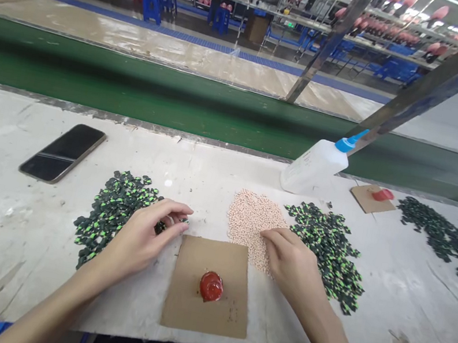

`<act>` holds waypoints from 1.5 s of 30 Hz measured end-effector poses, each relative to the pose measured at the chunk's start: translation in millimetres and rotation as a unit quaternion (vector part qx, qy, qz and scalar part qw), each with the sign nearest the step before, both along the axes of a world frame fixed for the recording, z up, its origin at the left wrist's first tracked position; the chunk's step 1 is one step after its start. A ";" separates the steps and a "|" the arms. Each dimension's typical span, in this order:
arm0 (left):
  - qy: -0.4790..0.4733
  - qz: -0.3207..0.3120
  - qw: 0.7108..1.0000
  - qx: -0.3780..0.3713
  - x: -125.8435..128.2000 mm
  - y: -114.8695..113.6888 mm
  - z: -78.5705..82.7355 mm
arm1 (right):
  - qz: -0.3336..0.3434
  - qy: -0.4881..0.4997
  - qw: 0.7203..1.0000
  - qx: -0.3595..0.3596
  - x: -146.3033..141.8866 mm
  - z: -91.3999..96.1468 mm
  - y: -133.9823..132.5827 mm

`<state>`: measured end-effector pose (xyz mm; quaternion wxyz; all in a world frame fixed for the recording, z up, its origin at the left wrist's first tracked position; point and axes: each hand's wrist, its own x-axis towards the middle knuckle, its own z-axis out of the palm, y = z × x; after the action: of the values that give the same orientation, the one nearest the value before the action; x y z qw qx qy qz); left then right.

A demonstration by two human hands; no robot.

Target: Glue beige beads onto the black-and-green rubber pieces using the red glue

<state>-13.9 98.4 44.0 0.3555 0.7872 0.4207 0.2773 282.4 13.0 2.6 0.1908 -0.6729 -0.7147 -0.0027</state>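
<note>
My left hand [152, 232] curves beside the left pile of small black-and-green pieces [110, 210]. Between its thumb and fingertips shows a small black-and-green piece [184, 221], partly covered. The fingers of my right hand [291, 258] are pinched together at the edge of a spread of tiny pale pink beads [252, 216]; whatever they grip is hidden. Between my hands lies a square of brown cardboard [183, 310] with a red, wet-looking round cap or blob [211, 287] on it. Another pile of black-and-green pieces [330, 247] lies beyond my right hand.
A white squeeze bottle with a blue nozzle [315, 165] stands behind the beads. A phone [63, 152] lies at the left. Farther right are a second cardboard [367, 200] with a red cap [383, 194] and more dark pieces [443, 231]. A green conveyor belt [157, 98] runs behind the table.
</note>
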 end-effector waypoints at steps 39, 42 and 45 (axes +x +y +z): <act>-0.082 0.082 0.993 -0.017 -26.0 -53.4 -8.7 | 0.009 -0.022 0.999 -0.040 -6.6 -3.0 20.4; -0.090 0.103 0.990 -0.021 -22.3 -55.4 -7.0 | -0.003 -0.024 0.999 -0.035 -3.6 -1.5 18.4; -0.076 0.101 0.991 -0.039 -20.6 -58.0 -11.1 | -0.005 -0.029 0.999 -0.036 -1.1 -0.1 18.5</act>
<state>-34.5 40.4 33.0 0.3871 0.7026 0.4805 0.3543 281.4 31.5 2.6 0.1457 -0.6823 -0.7164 0.0022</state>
